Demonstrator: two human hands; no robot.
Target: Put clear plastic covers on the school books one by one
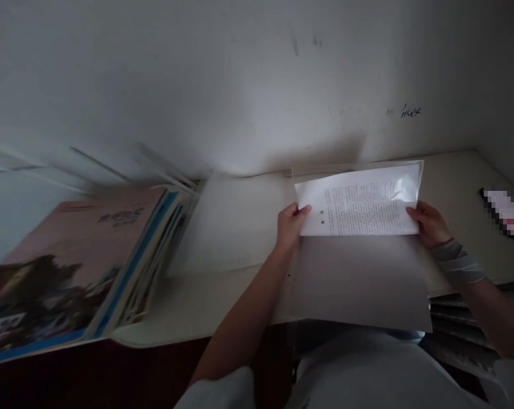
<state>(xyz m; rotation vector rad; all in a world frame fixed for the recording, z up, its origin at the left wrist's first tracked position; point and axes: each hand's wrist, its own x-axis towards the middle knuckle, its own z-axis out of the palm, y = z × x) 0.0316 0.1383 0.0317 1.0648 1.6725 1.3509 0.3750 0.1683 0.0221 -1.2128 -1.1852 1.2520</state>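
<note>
A white printed sheet with rows of small dark text, turned sideways, is held up in front of me. My left hand pinches its left edge, thumb on top. On the opposite edge my right hand has its thumb pressed over the paper, fingers behind. Clear glossy plastic shows at the sheet's top right corner; whether it encloses the paper I cannot tell. Below the sheet hangs a plain greyish sheet, reaching down past the table edge towards my body. A grey band wraps my right wrist.
Blank white sheets lie left of my hands on the pale table. Further left is a stack of books or magazines, a pinkish cover on top. A phone lies far right. Behind stands a white wall with scribbles.
</note>
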